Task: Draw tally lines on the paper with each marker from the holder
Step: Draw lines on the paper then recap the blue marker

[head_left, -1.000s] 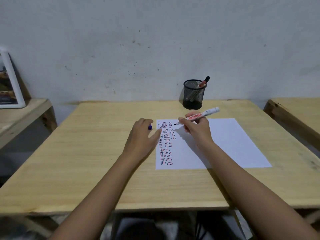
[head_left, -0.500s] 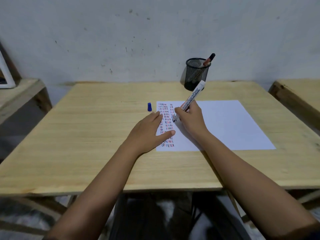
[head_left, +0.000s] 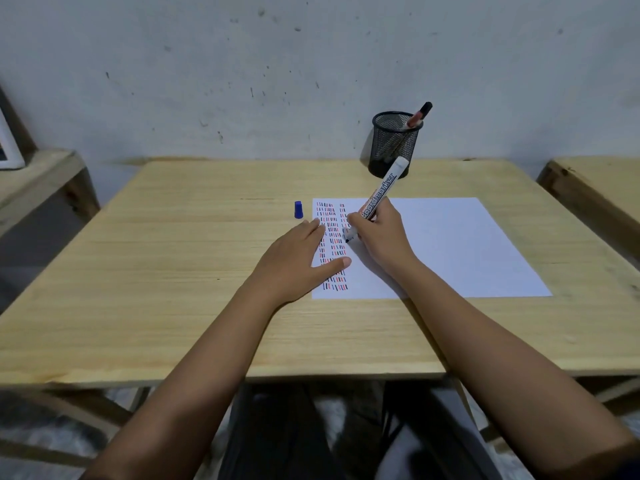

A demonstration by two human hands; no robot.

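The right hand (head_left: 379,237) is closed around a marker (head_left: 375,199) low on its barrel, tip on the paper (head_left: 450,244) just left of it. Light and rigid, it suits that low grip. The left hand (head_left: 298,258) lies flat, fingers spread, pinning the paper; the holder (head_left: 394,143) stands beyond.

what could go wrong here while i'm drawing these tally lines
1. The blue cap stands loose on the table just left of the paper; the left hand could knock it away.
2. The left hand's thumb lies over drawn marks and might smear them.
3. The right hand writes with the marker beside earlier columns, so new lines may overlap them.
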